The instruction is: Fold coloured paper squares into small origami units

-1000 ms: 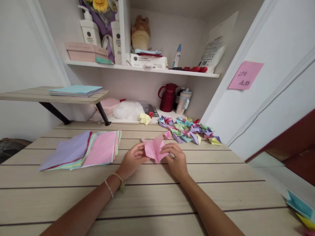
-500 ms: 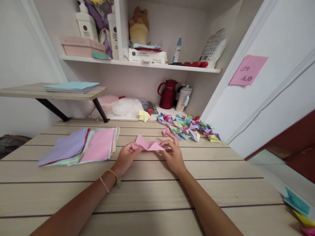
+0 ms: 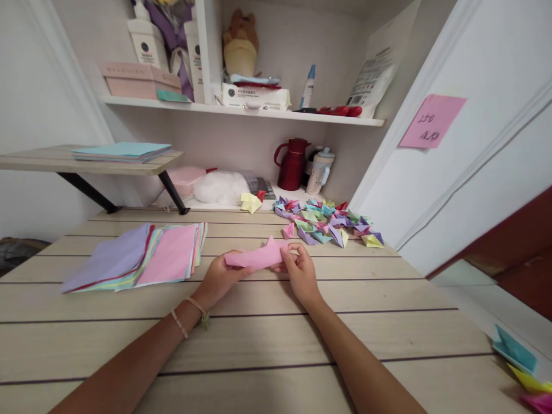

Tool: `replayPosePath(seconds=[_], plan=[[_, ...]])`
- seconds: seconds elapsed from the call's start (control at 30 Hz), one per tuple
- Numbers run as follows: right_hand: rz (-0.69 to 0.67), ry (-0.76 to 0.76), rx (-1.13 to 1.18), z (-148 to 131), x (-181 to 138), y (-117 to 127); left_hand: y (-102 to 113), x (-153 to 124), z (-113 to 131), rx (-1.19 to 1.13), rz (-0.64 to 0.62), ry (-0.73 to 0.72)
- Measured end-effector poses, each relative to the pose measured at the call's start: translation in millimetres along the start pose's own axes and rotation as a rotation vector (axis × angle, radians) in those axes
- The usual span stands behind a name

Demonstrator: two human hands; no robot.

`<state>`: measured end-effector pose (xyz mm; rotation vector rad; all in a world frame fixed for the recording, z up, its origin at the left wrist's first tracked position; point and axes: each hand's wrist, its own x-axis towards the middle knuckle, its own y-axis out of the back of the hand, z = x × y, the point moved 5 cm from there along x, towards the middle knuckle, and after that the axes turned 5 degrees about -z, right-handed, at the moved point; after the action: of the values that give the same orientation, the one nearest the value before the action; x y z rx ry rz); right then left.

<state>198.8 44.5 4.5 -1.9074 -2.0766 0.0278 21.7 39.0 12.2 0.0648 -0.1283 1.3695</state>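
Observation:
A pink folded paper is stretched between my two hands above the tabletop, a small peak sticking up along its upper edge. My left hand pinches its left end, with the fingers partly behind the paper. At the right end my right hand grips it between thumb and fingers. Just beyond my right hand lies a spread of small folded paper boats in several colours. Left of my left hand rests a fanned stack of coloured paper sheets, purple and pink on top.
A raised wooden stand with blue paper is at the back left. A yellow folded paper lies near the back edge. Behind stand a red jug and a pale cup. More folded paper shows at lower right.
The pink paper has turned from an open winged shape to a long flat strip facing me. My right hand's fingers have curled in, with the thumb now on the front.

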Motion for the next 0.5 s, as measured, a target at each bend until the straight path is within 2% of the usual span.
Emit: replayPosePath(seconds=[0.07,0.2,0.4,0.5], plan=[[0.048,0.028,-0.036,0,0,3,1,-1,0,0.058,0.014,0.020],[0.201,0.112,-0.209,-3,-1,12,9,0,-1,0.173,0.124,0.023],[0.250,0.170,-0.294,-7,-5,11,16,2,-7,-0.156,0.215,-0.020],[0.262,0.176,-0.284,-8,-6,9,11,1,-2,-0.228,0.151,-0.045]])
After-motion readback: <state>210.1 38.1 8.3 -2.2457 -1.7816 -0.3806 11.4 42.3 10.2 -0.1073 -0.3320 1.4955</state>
